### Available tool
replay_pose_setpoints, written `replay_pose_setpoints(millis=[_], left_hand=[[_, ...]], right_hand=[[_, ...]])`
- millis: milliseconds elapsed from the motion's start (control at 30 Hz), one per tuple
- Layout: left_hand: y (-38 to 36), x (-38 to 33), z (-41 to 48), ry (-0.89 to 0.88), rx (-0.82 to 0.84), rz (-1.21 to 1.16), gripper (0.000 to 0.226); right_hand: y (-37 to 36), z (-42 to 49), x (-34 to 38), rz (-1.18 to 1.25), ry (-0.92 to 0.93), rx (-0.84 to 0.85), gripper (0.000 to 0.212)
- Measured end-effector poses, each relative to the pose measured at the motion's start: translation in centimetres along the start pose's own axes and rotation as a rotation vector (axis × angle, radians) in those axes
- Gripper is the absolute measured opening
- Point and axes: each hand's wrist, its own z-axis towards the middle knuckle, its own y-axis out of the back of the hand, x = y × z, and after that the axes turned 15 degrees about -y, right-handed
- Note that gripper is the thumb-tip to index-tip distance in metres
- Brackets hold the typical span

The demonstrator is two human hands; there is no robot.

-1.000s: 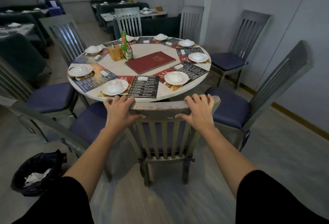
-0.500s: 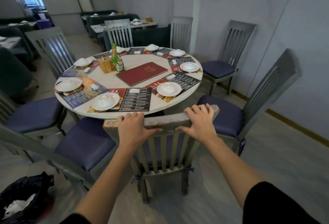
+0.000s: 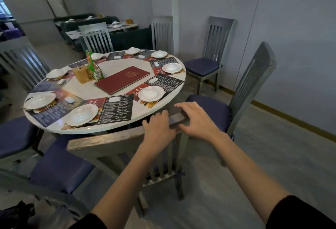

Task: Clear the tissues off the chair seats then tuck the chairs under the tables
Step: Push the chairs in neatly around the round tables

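Observation:
A grey slatted chair point(image 3: 116, 139) stands right in front of me, its back close to the edge of the round white table point(image 3: 101, 128) and its seat hidden below the tabletop. My left hand point(image 3: 160, 128) curls over the chair's top rail near its right end. My right hand point(image 3: 196, 119) lies flat on the rail's right tip, fingers stretched and apart. The blue seats that I can see carry no tissue: one to the right point(image 3: 209, 108), one by the wall point(image 3: 201, 67), two on the left point(image 3: 58, 167).
The table holds white dishes point(image 3: 151, 93), printed placemats, a red menu book point(image 3: 121, 79) and a wooden holder point(image 3: 81, 73). A black bin bag point(image 3: 14, 214) sits on the floor at bottom left. More chairs and set tables fill the back of the room.
The chair back has come closer to the table edge. My left hand slid right along the rail, next to my right hand, which has loosened and flattened its fingers.

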Motion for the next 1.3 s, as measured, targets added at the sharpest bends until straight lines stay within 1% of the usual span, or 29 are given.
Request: replay_pose_setpoints(millis=[67, 200, 267, 367, 433, 533, 667, 800, 967, 1100, 1167, 1233, 1300], left_hand=[[-0.6, -2.9, 2.6, -0.020, -0.016, -0.044, 0.042], [-3.0, -8.8, 8.8, -0.076, -0.008, -0.061, 0.058], [-4.5, -12.2, 12.1, -0.098, -0.030, -0.052, 0.064], [-6.6, -17.5, 16.8, -0.093, -0.025, -0.069, 0.072], [-7.5, -21.1, 19.9, -0.108, -0.040, -0.113, 0.076], [-8.7, -25.4, 24.3, -0.140, -0.068, -0.151, 0.077], [-10.5, -29.0, 30.0, -0.140, -0.087, -0.195, 0.081], [-13.4, -32.4, 37.3, -0.131, -0.091, -0.202, 0.087], [-16.5, -35.6, 46.2, -0.145, -0.111, -0.211, 0.083], [-17.6, -36.7, 50.7, -0.164, -0.008, -0.217, 0.075], [-18.1, -36.6, 51.8, -0.155, 0.019, -0.228, 0.070], [-18.3, -36.4, 52.1, -0.110, 0.014, -0.233, 0.060], [-18.9, -36.6, 52.1, -0.080, 0.004, -0.155, 0.045]], right_hand=[[2.4, 0.7, -3.0, -0.038, -0.011, 0.001, 0.063], [7.1, 2.1, -11.3, -0.134, -0.090, -0.044, 0.064], [9.7, 3.0, -15.7, -0.190, -0.075, -0.089, 0.065], [13.9, 4.1, -21.5, -0.282, -0.117, -0.133, 0.072], [16.9, 5.3, -24.8, -0.292, -0.117, -0.148, 0.078], [20.9, 7.7, -29.3, -0.263, -0.133, -0.187, 0.085], [24.1, 10.9, -34.5, -0.217, -0.174, -0.182, 0.087], [25.7, 15.7, -40.6, -0.320, -0.144, -0.115, 0.093], [26.5, 22.9, -48.6, -0.387, -0.083, -0.065, 0.087], [26.8, 27.8, -53.2, -0.396, 0.000, 0.025, 0.077], [27.0, 30.0, -54.8, -0.393, 0.017, 0.088, 0.075], [27.3, 31.7, -56.2, -0.374, 0.040, 0.165, 0.074], [27.5, 33.2, -57.7, -0.322, 0.080, 0.195, 0.072]])
